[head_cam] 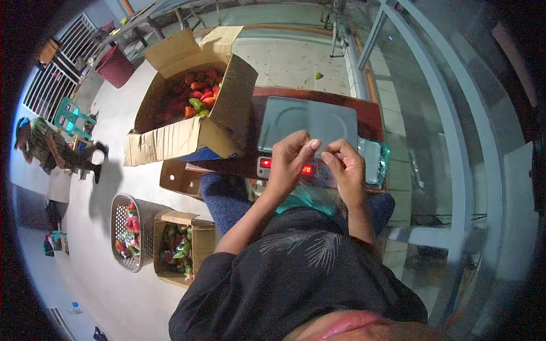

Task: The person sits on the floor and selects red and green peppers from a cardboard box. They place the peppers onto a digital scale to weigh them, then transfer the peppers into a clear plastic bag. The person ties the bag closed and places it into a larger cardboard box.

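Note:
Above a digital scale (307, 121) with a flat grey platform, my left hand (294, 157) and my right hand (346, 166) are close together, thumbs and fingertips pinched. Between and below them hangs a clear plastic bag (318, 187), thin and hard to make out, its edge held by both hands. The scale's lit red display (306, 169) is partly hidden behind my left hand. Just ahead and left, an open cardboard box (234, 89) holds many red peppers (198, 91) and a few green ones. Flat clear plastic packaging (370, 162) lies beside the scale, near my right hand.
A plastic basket (147, 230) and a smaller cardboard box (204, 243), both with peppers in clear plastic, stand at my left. Another person (55, 145) is farther left near a green chair (70, 117). A metal-framed glass partition (458, 170) runs along my right. One green pepper (318, 76) lies on the floor ahead.

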`<state>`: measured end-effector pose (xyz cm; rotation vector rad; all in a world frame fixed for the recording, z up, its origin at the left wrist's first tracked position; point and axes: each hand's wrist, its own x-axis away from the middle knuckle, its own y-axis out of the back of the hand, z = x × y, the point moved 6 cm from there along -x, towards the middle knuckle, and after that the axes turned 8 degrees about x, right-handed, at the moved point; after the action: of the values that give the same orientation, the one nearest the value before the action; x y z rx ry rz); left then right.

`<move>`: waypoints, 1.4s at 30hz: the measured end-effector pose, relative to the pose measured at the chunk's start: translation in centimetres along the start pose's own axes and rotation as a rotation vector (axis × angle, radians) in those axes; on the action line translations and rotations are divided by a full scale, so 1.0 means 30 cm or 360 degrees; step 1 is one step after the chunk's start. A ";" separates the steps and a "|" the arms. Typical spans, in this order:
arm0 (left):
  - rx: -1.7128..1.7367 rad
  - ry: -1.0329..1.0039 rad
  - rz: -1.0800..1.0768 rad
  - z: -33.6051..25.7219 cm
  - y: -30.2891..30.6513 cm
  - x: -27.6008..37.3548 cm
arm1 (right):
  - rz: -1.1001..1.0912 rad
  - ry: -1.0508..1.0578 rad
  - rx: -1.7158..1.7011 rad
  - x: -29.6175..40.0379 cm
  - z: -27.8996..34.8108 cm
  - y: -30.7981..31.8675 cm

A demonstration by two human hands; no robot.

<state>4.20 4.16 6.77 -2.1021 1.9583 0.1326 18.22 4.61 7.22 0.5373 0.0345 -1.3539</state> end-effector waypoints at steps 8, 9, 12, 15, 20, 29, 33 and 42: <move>0.0494 0.0175 0.0173 0.022 -0.009 -0.007 | -0.0092 -0.0055 -0.0139 -0.002 -0.017 0.004; 0.0523 0.0188 0.0223 0.030 -0.008 -0.007 | -0.0067 -0.0095 -0.0132 0.000 -0.023 0.003; 0.0545 0.0200 0.0254 0.059 -0.008 -0.007 | -0.0071 -0.0110 -0.0147 0.002 -0.015 0.005; 0.0495 0.0078 0.0179 0.055 -0.015 -0.005 | -0.0132 0.0057 -0.0148 -0.010 0.029 0.005; 0.0348 0.0078 0.0151 0.042 -0.011 -0.005 | 0.0035 0.0160 0.0026 -0.017 0.022 0.003; 0.0976 0.0364 0.0196 0.113 -0.013 -0.021 | -0.0014 0.0038 -0.0230 -0.016 -0.035 -0.021; 0.0978 0.0387 0.0253 0.110 -0.017 -0.007 | -0.0071 0.0012 -0.0269 -0.011 -0.074 -0.024; 0.0649 0.0363 0.0174 0.072 0.003 -0.026 | -0.0142 -0.0036 -0.0148 -0.007 -0.052 -0.002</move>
<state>4.29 5.46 4.86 -1.8086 2.0143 -0.4667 18.55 5.39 5.91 0.4466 0.1037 -1.4379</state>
